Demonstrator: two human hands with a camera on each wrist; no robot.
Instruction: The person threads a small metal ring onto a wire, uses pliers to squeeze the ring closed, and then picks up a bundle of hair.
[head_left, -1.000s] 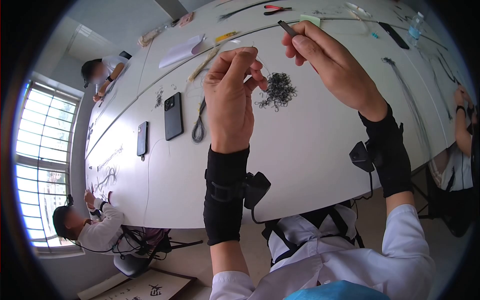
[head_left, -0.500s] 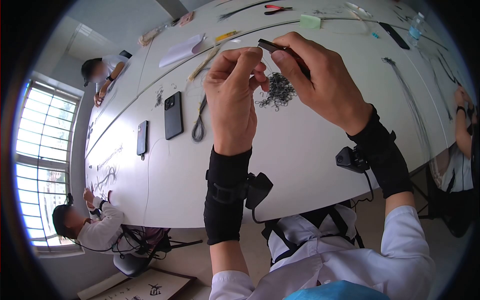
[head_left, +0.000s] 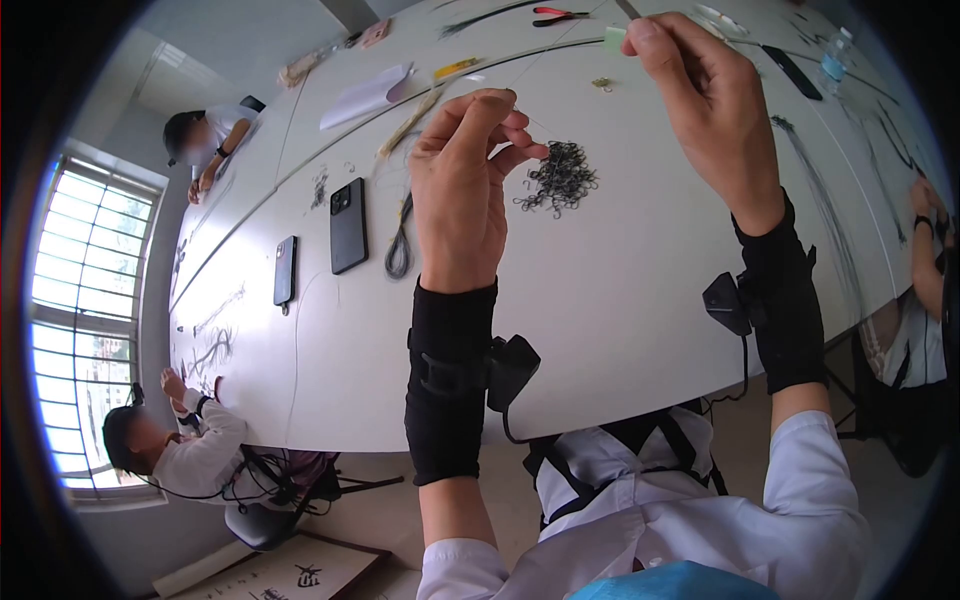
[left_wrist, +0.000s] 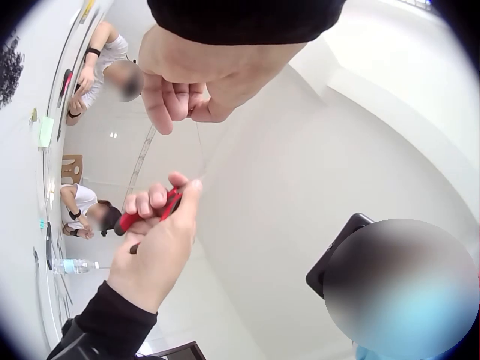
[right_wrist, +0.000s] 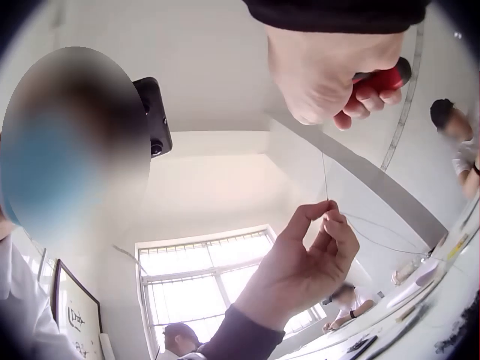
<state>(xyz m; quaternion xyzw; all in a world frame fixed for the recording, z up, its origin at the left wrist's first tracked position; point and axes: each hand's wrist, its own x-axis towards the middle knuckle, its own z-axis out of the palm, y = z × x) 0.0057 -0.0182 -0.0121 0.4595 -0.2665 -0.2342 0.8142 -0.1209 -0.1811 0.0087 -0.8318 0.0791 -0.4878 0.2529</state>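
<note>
My left hand (head_left: 460, 195) pinches the end of a thin line (right_wrist: 325, 174) between thumb and index finger, raised above the table; other fingers curl loosely. My right hand (head_left: 715, 115) is up and to the right, gripping a tool (left_wrist: 132, 221) with red handles and a dark metal end (head_left: 628, 8). In the right wrist view the line runs up from the left fingertips (right_wrist: 330, 204) towards the right hand (right_wrist: 322, 75). How it meets the tool is hidden. A pile of small dark wire loops (head_left: 560, 182) lies beyond the left hand.
Two phones (head_left: 348, 225) (head_left: 285, 270) and a coiled dark bundle (head_left: 398, 250) lie left. Further back are paper (head_left: 365, 98), red-handled pliers (head_left: 560, 15) and a small gold cluster (head_left: 602, 85). A bottle (head_left: 835, 62) stands back right. Other people sit around the table (head_left: 600, 330).
My right hand came in to the left fingertips with the tool, then pulled away up and to the right. The left hand stays nearly in place, still pinching.
</note>
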